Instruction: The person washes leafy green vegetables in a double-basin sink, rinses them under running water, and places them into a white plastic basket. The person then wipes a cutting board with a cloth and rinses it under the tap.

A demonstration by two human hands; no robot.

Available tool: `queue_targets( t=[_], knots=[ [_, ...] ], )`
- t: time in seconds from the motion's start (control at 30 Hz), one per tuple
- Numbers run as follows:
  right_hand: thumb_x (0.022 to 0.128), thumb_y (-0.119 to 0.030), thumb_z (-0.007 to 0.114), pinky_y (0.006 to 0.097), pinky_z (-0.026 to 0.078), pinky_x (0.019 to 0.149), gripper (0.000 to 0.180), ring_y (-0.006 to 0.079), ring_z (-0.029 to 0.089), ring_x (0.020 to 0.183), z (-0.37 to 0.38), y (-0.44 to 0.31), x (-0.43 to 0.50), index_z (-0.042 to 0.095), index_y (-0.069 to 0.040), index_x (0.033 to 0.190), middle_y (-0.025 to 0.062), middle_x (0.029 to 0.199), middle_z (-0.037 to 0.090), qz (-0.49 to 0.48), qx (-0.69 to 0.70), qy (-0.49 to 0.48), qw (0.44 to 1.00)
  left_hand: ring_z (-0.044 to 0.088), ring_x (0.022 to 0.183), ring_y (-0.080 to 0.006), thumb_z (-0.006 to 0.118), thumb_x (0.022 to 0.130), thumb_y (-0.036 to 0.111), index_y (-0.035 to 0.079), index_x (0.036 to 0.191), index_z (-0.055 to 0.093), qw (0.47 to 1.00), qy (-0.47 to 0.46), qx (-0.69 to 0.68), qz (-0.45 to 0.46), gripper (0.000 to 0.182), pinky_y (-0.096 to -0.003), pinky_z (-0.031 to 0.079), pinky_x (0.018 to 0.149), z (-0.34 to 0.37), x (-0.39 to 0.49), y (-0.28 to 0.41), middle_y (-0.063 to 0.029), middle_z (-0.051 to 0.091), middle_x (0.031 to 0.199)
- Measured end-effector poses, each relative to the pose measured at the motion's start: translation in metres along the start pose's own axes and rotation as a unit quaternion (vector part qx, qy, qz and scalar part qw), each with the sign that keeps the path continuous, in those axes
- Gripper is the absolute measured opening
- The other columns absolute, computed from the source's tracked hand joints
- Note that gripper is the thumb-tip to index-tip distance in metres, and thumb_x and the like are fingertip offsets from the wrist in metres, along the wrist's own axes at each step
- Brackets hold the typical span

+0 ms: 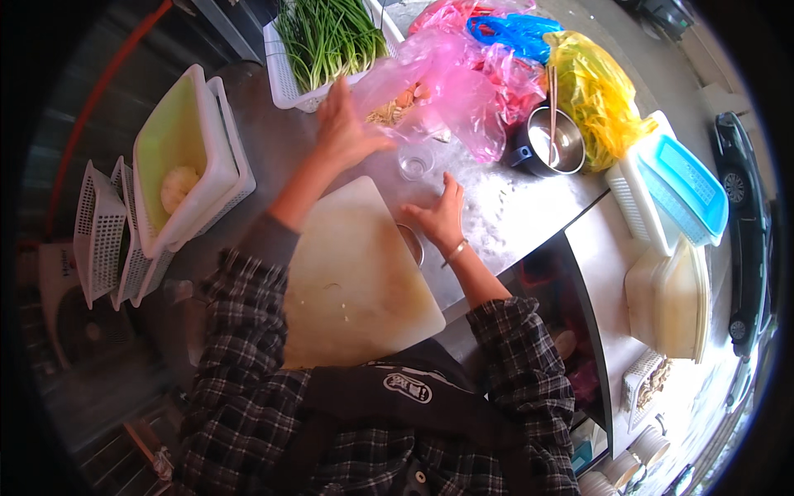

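Observation:
My left hand (347,127) is raised with fingers apart beside a pink plastic bag (456,80), just below a white basket of green onions (338,37); whether it touches the bag's edge is hard to tell. My right hand (440,214) is spread and holds nothing. Between the two hands stands a small clear cup (415,162) on the metal table. Below them lies a worn white cutting board (360,279), with a round metal rim (411,245) partly hidden at its right edge. Brownish food (391,113) shows under the pink bag.
A metal pot (561,146) with chopsticks (552,105) stands at the right, near a yellow bag (595,93). Blue and white baskets (688,186) are stacked farther right. At the left, a tilted white tub (208,167) holds a pale round item (180,188), beside perforated baskets (102,229).

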State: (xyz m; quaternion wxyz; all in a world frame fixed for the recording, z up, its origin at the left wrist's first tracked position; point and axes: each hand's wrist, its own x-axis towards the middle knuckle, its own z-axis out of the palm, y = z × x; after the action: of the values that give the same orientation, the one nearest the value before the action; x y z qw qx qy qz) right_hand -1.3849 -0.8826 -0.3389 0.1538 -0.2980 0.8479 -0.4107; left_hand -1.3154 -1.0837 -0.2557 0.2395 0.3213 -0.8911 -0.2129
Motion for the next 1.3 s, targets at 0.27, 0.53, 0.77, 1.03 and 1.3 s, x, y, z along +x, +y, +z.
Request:
queue_targets(
  t=[0.27, 0.53, 0.77, 1.03, 1.3],
  knots=[
    [0.056, -0.017, 0.080, 0.0438, 0.036, 0.095, 0.078, 0.0368, 0.043, 0.113, 0.048, 0.007, 0.052, 0.045, -0.004, 0.124, 0.0175, 0.118, 0.049, -0.030, 0.137, 0.041, 0.989, 0.056, 0.104, -0.0377, 0.060, 0.074, 0.014, 0.006, 0.136, 0.038, 0.985, 0.038, 0.111, 0.124, 0.066, -0.0413, 0.046, 0.089, 0.074, 0.049, -0.013, -0.0181, 0.056, 0.120],
    [0.066, -0.008, 0.077, 0.0351, 0.043, 0.090, 0.056, 0.0275, 0.053, 0.104, 0.017, 0.018, 0.039, 0.054, -0.005, 0.116, 0.0120, 0.110, 0.056, -0.075, 0.119, 0.094, 0.986, 0.058, 0.073, -0.0362, 0.066, 0.075, 0.018, 0.012, 0.088, 0.066, 0.986, 0.011, 0.167, 0.010, 0.015, -0.0471, 0.046, 0.063, -0.026, -0.040, -0.101, -0.0133, 0.052, 0.084],
    [0.062, -0.006, 0.075, 0.0399, 0.040, 0.090, 0.057, 0.0321, 0.049, 0.102, 0.001, 0.020, 0.036, 0.053, -0.008, 0.115, 0.0106, 0.111, 0.056, -0.109, 0.086, 0.085, 0.987, 0.054, 0.093, -0.0400, 0.073, 0.071, 0.020, 0.000, 0.117, 0.052, 0.964, -0.145, 0.184, -0.129, 0.055, -0.0455, 0.045, 0.083, -0.101, -0.132, -0.096, -0.0217, 0.055, 0.103],
    [0.065, -0.010, 0.080, 0.0336, 0.046, 0.086, 0.063, 0.0236, 0.055, 0.102, 0.037, 0.024, 0.053, 0.051, -0.003, 0.120, 0.0117, 0.114, 0.057, -0.073, 0.063, 0.098, 0.991, 0.029, 0.129, -0.0431, 0.074, 0.064, 0.017, 0.009, 0.137, 0.038, 0.989, -0.057, 0.087, 0.104, 0.081, -0.0506, 0.030, 0.103, -0.099, -0.112, -0.006, -0.0243, 0.030, 0.137],
    [0.064, -0.013, 0.081, 0.0357, 0.045, 0.089, 0.065, 0.0268, 0.056, 0.101, 0.034, 0.041, 0.069, 0.050, 0.000, 0.119, 0.0147, 0.112, 0.057, -0.007, 0.129, 0.089, 0.988, 0.014, 0.131, -0.0540, 0.060, 0.067, -0.002, 0.013, 0.133, 0.045, 0.973, -0.173, 0.152, -0.013, 0.069, -0.0582, 0.018, 0.107, -0.037, -0.129, -0.104, -0.0248, 0.023, 0.143]
  ],
)
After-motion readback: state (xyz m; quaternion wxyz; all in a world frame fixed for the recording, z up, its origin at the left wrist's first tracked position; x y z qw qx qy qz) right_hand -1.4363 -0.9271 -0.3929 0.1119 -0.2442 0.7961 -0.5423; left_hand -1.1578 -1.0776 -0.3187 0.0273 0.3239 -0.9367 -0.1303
